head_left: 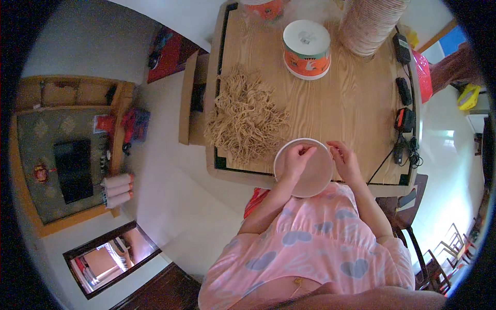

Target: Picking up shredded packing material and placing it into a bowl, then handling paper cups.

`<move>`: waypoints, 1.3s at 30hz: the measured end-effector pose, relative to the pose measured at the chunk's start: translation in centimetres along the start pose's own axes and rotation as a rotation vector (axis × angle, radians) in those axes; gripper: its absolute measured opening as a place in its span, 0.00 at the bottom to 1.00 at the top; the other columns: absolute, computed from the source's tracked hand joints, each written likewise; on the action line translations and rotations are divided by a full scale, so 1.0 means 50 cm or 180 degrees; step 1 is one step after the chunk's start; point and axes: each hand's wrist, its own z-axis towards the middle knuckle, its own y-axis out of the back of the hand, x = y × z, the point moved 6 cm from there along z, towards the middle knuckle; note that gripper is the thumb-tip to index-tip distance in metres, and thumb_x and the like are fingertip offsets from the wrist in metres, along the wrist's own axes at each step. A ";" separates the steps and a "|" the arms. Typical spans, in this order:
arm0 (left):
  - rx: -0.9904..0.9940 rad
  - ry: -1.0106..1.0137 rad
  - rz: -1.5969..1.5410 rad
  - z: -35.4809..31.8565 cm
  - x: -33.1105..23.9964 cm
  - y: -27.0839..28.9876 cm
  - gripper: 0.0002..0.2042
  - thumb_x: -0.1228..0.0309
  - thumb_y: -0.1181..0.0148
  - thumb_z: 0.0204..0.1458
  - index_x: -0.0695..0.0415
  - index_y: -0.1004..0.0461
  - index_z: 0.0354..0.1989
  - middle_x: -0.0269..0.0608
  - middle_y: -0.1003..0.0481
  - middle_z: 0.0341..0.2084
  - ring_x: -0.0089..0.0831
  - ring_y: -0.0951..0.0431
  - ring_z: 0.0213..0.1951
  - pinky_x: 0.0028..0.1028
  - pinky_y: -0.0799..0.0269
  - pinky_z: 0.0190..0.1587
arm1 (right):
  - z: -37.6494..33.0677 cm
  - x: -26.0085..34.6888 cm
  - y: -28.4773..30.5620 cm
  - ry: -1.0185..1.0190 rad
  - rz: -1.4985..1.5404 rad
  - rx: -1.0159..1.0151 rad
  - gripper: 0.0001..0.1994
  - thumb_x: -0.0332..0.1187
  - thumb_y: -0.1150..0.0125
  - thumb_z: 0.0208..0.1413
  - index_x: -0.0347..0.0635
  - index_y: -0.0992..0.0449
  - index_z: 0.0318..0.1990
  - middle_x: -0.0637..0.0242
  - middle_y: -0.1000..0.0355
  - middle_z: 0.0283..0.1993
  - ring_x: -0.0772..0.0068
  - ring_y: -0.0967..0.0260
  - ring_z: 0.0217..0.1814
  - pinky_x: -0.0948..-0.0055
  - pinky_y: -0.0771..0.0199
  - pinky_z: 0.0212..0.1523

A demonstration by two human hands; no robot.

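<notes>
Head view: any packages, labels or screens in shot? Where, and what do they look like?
Round tub: far middle of the table, white lid with a small label, orange printed band around its side.
Second orange-printed container: far table edge, mostly cut off.
Dark flat screen-like panel: on the low cabinet at left; unlit.

Wooden table [351, 98] has a big pile of rubber bands [245, 116], a lidded orange tub [307, 49], stacked paper bowls [369, 26] and some chargers [404, 90] along the edge.

The paper bowl [304, 168] is white, the rubber bands [245, 116] tan, the table [351, 98] light woodgrain, and the pink garment [315, 243] shows grey-blue hearts.
</notes>
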 end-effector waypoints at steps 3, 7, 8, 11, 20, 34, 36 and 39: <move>-0.0038 0.0218 -0.0155 0.002 0.019 -0.002 0.09 0.70 0.39 0.46 0.63 0.23 0.31 0.36 0.23 0.24 0.20 0.27 0.28 0.21 0.32 0.31 | 0.008 -0.019 -0.003 -0.0290 0.0535 -0.0018 0.10 0.32 0.49 0.55 0.39 0.26 0.42 0.58 0.27 0.37 0.65 0.29 0.39 0.70 0.30 0.39; -0.0052 0.0221 0.0072 -0.001 0.010 -0.004 0.08 0.70 0.39 0.46 0.63 0.23 0.30 0.35 0.24 0.23 0.19 0.27 0.27 0.21 0.32 0.31 | 0.015 -0.034 -0.013 -0.0300 0.0721 0.0073 0.09 0.31 0.47 0.55 0.39 0.25 0.41 0.60 0.26 0.37 0.68 0.29 0.37 0.72 0.30 0.40; -0.0051 0.0142 0.0022 -0.001 0.006 -0.006 0.08 0.70 0.39 0.46 0.63 0.23 0.30 0.35 0.24 0.23 0.19 0.27 0.27 0.21 0.32 0.31 | 0.016 -0.040 -0.016 -0.0272 0.0862 0.0043 0.09 0.31 0.47 0.54 0.39 0.25 0.41 0.61 0.26 0.37 0.69 0.29 0.36 0.72 0.29 0.39; -0.0033 0.0138 -0.0059 -0.003 0.003 -0.008 0.08 0.70 0.39 0.46 0.63 0.23 0.29 0.35 0.24 0.22 0.19 0.27 0.26 0.21 0.32 0.30 | 0.024 -0.043 -0.025 -0.0290 0.0912 0.0170 0.09 0.31 0.47 0.55 0.38 0.25 0.40 0.63 0.26 0.36 0.71 0.29 0.36 0.74 0.29 0.38; -0.0059 0.0108 -0.0089 0.001 0.012 -0.013 0.08 0.70 0.39 0.46 0.63 0.23 0.29 0.35 0.24 0.23 0.19 0.28 0.26 0.20 0.33 0.30 | 0.034 -0.045 -0.035 -0.0385 0.1339 0.0327 0.08 0.29 0.47 0.54 0.36 0.24 0.38 0.67 0.25 0.33 0.78 0.30 0.35 0.77 0.29 0.37; -0.0092 0.0279 -0.0310 0.001 0.018 -0.021 0.07 0.71 0.39 0.46 0.63 0.24 0.29 0.32 0.26 0.22 0.18 0.29 0.26 0.19 0.34 0.30 | 0.043 -0.046 -0.042 -0.0931 0.1863 0.0635 0.09 0.30 0.44 0.53 0.37 0.25 0.40 0.68 0.27 0.35 0.80 0.33 0.36 0.80 0.33 0.36; -0.0122 0.0197 -0.0369 0.003 0.022 -0.020 0.06 0.72 0.40 0.46 0.63 0.24 0.29 0.32 0.26 0.22 0.18 0.29 0.26 0.19 0.34 0.31 | 0.045 -0.050 -0.045 -0.1033 0.1950 0.0694 0.10 0.30 0.44 0.53 0.37 0.25 0.40 0.68 0.27 0.36 0.80 0.32 0.36 0.79 0.32 0.37; -0.0109 -0.0042 -0.0522 0.010 0.039 -0.021 0.07 0.66 0.38 0.46 0.56 0.24 0.29 0.24 0.31 0.17 0.13 0.39 0.17 0.17 0.47 0.17 | 0.048 -0.058 -0.057 -0.1012 0.2275 0.0839 0.10 0.31 0.44 0.54 0.37 0.25 0.42 0.68 0.28 0.38 0.80 0.33 0.38 0.79 0.32 0.39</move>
